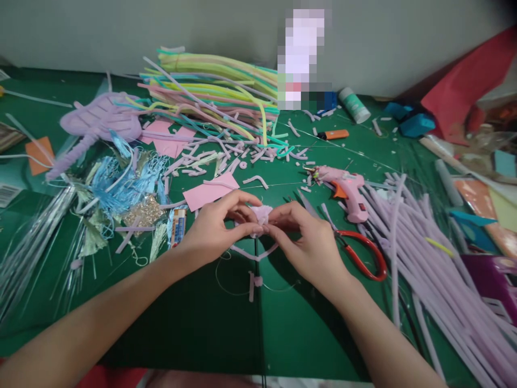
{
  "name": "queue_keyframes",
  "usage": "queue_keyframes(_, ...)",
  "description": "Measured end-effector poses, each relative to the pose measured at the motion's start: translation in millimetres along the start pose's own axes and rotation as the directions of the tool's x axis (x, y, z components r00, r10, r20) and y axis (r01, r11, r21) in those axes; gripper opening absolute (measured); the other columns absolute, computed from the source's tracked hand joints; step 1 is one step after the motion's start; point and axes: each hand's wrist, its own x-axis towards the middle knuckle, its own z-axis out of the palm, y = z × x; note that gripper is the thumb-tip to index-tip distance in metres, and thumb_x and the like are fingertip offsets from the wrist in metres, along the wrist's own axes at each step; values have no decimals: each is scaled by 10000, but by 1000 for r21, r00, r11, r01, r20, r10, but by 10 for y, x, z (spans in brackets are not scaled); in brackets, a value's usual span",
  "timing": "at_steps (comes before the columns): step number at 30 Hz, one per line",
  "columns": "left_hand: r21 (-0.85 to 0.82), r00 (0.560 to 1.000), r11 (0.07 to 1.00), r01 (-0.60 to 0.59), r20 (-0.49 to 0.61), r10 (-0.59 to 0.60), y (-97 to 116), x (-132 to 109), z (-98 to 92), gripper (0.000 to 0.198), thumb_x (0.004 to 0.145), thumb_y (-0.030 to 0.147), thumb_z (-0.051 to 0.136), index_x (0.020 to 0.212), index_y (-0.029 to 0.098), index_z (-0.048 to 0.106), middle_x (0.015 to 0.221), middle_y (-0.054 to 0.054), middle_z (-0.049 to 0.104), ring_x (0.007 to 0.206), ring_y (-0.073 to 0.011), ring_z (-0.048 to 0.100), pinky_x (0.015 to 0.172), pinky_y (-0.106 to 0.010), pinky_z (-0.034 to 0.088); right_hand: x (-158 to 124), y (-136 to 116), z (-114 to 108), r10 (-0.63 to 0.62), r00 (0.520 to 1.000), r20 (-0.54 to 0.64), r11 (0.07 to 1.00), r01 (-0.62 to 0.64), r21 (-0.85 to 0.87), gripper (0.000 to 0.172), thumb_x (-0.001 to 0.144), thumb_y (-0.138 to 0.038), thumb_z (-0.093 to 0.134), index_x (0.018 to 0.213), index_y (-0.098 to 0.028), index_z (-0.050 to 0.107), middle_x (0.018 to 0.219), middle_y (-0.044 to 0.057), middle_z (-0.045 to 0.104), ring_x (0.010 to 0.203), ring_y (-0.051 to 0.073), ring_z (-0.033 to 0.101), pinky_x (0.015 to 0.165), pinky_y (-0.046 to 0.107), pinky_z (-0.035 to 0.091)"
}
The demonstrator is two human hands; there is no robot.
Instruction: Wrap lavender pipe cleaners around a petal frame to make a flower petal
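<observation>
At the middle of the table, my left hand and my right hand meet on a small lilac pipe-cleaner piece. Thumb and fingers of each hand are pinched on it, hiding part of its shape. A bent lilac pipe cleaner shows just below the fingertips; whether it joins the held piece I cannot tell. Nearer to me lies a short lilac scrap beside a thin looped thread. Red-handled scissors rest by my right hand, their blades partly behind it.
A pink glue gun lies right of centre, near a bundle of lilac pipe cleaners. Coloured pipe cleaners are heaped at the back. Blue tassels, a lilac wrapped shape and pink paper lie leftward. An orange cutter sits behind.
</observation>
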Motion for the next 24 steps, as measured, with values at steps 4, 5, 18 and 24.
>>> queue_keyframes(4,37,1000,999,10,-8,-9,14,2,-7,309,756,294,774,1029,230,645,824,23,704,777,-132,679,726,-222,536,4,-27,-8,-60,998,22,995,61,-84,75,866,-151,603,885,-214,639,781,-11,730,676,130,695,623,211,501)
queue_keyframes(5,53,1000,999,6,-13,-5,14,5,-9,311,755,298,775,1030,229,647,834,19,707,787,-137,682,728,-224,536,3,-35,-14,-68,997,26,994,70,-85,88,868,-148,596,892,-213,650,790,-9,732,679,129,694,635,213,504)
queue_keyframes(18,459,904,797,-392,30,427,61,-31,-52,66,849,176,660,816,193,715,788,-18,720,762,-141,654,683,-234,495,24,-76,-35,60,997,54,991,-65,113,169,890,-353,605,822,-212,666,745,-2,710,657,138,665,605,225,517)
queue_keyframes(24,539,889,731,-419,81,451,26,-160,-219,83,873,189,639,840,197,715,850,-33,762,869,-175,688,803,-280,518,31,56,-115,92,996,-16,996,-92,3,183,889,-348,604,794,-199,648,671,-17,626,571,111,538,528,219,404)
